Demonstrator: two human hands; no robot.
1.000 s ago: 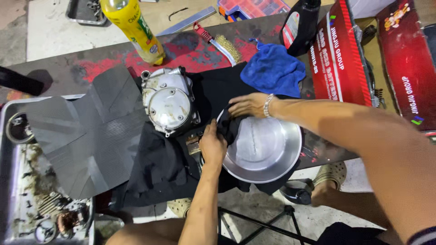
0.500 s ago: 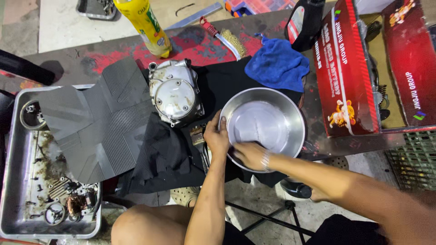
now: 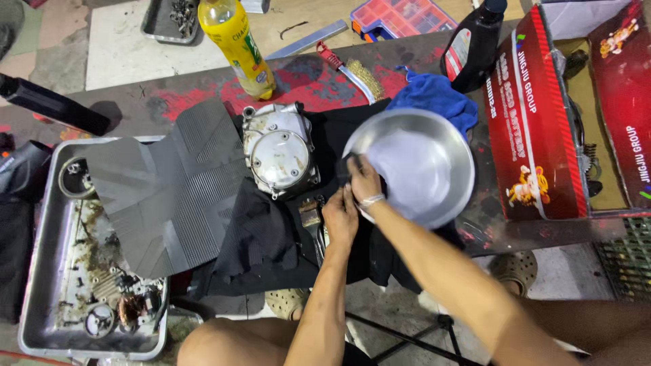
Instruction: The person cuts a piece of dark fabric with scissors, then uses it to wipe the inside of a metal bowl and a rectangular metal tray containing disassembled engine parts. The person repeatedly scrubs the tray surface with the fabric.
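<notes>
Steel bowl (image 3: 424, 166) sits tilted at the near edge of the bench (image 3: 135, 102), its far rim raised over the blue cloth (image 3: 437, 98) and its near left rim held between both hands. The right hand (image 3: 364, 179) is closed on a dark rag (image 3: 347, 168) and presses it against the bowl's inner left wall, wrist bracelet just below. The left hand (image 3: 341, 215) lies directly beneath it, fingers curled at the bowl's lower left rim; whether it truly clamps the rim or only steadies it I cannot tell. The two hands are together, touching or nearly so.

Half a second ago the right hand was at the bowl's near rim and the bowl lay flatter; a second ago that hand was at the far left rim. So the rag has travelled around the inside, and the bowl has been tipped up and shifted toward the far right. I judge that wiping the inside is well under way.

Just left of the hands, a silver engine cover (image 3: 279, 150) rests on a black cloth (image 3: 258, 237), with a small brush (image 3: 310, 211) beside the left hand. Farther left lie a grey ribbed mat (image 3: 169, 190) and a metal tray (image 3: 47, 271) of greasy parts. Beyond stand a yellow bottle (image 3: 237, 44), a wire brush (image 3: 352, 68), a black oil bottle (image 3: 475, 44) and a red carton (image 3: 529, 115).
</notes>
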